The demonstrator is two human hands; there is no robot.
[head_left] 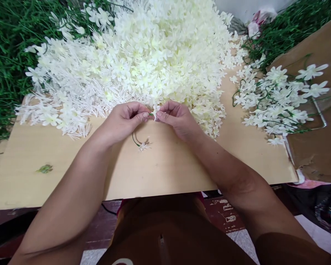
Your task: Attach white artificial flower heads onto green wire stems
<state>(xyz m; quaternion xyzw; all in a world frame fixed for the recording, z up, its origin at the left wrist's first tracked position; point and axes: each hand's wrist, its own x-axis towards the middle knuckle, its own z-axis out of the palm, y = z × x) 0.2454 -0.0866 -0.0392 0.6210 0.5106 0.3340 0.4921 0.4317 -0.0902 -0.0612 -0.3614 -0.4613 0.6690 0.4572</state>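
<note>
My left hand [129,117] pinches a thin green artificial stem [151,113] over the table. Fingertips of my right hand [174,116] close on a small white artificial flower [156,111] at the end of that stem. The two hands almost meet, and the flower's petals are partly hidden by the fingers. Below the left hand, a curved green stem hangs down with a small white spiky tuft [144,146] at its tip. Just beyond both hands lies a large heap of loose white artificial flowers [160,55].
Green plastic stems [8,62] pile up at the left, and more green stems [303,29] at the back right. Finished-looking white flower sprays [278,99] rest at the right beside a cardboard box [317,151]. A small green scrap [45,168] lies on the tabletop [165,169].
</note>
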